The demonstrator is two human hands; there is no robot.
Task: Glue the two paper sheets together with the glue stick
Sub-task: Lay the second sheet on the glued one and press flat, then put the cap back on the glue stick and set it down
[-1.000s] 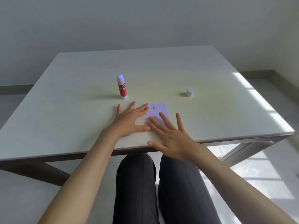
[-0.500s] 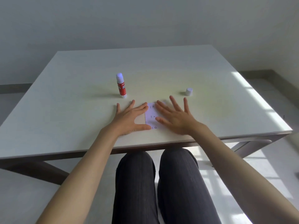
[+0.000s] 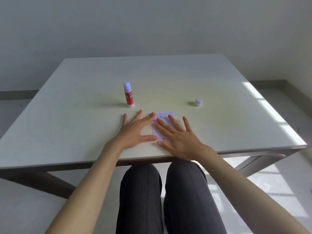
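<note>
Lying flat near the front edge of the pale table (image 3: 84, 98), a small pale lilac paper (image 3: 164, 115) is seen as a narrow rectangle with faint dark marks along its left side; whether one sheet or two stacked sheets are there cannot be told, since most of it is covered. Its long axis runs away from the person, from the near edge toward the far side of the table. The left hand (image 3: 135, 132) is laid palm down just left of the paper, fingers spread and straight, nothing gripped, with the index fingertip and thumb tip touching the paper's left edge. The right hand (image 3: 179, 139) is pressed flat on top of the paper, fingers splayed and pointing away and slightly left, nothing clasped. Both forearms are stretched forward over the dark-trousered knees (image 3: 168, 191). Beyond the left hand, a glue stick (image 3: 129, 97) is stood upright, its long axis vertical, with a red labelled body and its uncapped whitish tip pointing up. Its white cap (image 3: 198, 102) is set well apart to the right, beyond the right hand.
</note>
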